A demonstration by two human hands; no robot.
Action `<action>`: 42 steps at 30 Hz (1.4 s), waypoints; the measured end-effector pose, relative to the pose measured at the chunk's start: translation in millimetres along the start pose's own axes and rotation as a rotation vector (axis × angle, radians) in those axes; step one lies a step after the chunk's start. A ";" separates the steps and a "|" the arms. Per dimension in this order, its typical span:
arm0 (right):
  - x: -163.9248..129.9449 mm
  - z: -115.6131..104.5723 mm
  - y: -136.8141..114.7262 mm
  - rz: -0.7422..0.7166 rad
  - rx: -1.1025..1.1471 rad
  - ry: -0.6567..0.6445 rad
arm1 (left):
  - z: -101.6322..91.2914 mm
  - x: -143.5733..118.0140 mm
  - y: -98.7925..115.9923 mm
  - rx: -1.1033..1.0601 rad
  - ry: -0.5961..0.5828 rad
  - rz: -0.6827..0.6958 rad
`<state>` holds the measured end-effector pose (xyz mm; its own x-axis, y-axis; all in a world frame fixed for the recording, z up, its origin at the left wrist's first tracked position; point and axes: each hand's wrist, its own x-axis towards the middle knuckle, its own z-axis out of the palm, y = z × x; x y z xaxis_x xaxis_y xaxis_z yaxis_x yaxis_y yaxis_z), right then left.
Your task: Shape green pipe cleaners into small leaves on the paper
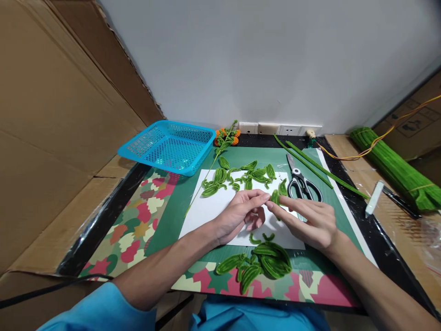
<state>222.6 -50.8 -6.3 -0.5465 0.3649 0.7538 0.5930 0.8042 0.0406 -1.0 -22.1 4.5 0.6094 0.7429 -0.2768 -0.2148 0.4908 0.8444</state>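
Note:
My left hand (pixel 245 212) is closed in a pinch, thumb and forefinger together at the edge of a small green pipe-cleaner leaf (pixel 275 197). From the other side, the fingers of my right hand (pixel 312 220) close on the same leaf, which rises between them above the white paper (pixel 203 220). Its lower part is mostly hidden by the fingers. Beyond my hands lies a spread of fuzzy green leaves (pixel 258 173) on the paper. Closer to my body is a second pile of leaves (pixel 272 259), with short curled pieces beside it.
Black-handled scissors (pixel 300 184) lie right of the paper, near long green pipe-cleaner stems (pixel 310 165). A blue basket (pixel 193 168) stands back left, beside orange flowers (pixel 227 137). At right are a pipe-cleaner bundle (pixel 392 165) and a pale stick-like tool (pixel 374 198). Cardboard (pixel 62 92) walls the left.

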 end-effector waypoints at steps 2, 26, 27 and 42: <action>-0.9 4.0 0.8 0.032 0.062 -0.005 | -1.6 0.3 0.9 0.005 0.022 -0.016; 10.1 18.9 -14.9 0.853 0.790 0.065 | -7.4 2.8 -1.0 0.304 0.028 0.089; 10.5 19.7 -15.0 0.865 0.789 0.091 | -7.6 2.7 -1.3 0.303 0.032 0.090; 17.4 23.4 -13.8 0.946 0.889 0.104 | -7.8 4.1 -3.6 0.310 0.053 0.108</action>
<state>191.1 -44.6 -9.1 -0.0630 0.9521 0.2992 0.1068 0.3045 -0.9465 -3.7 -17.3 -3.2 0.5534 0.8098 -0.1948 -0.0289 0.2523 0.9672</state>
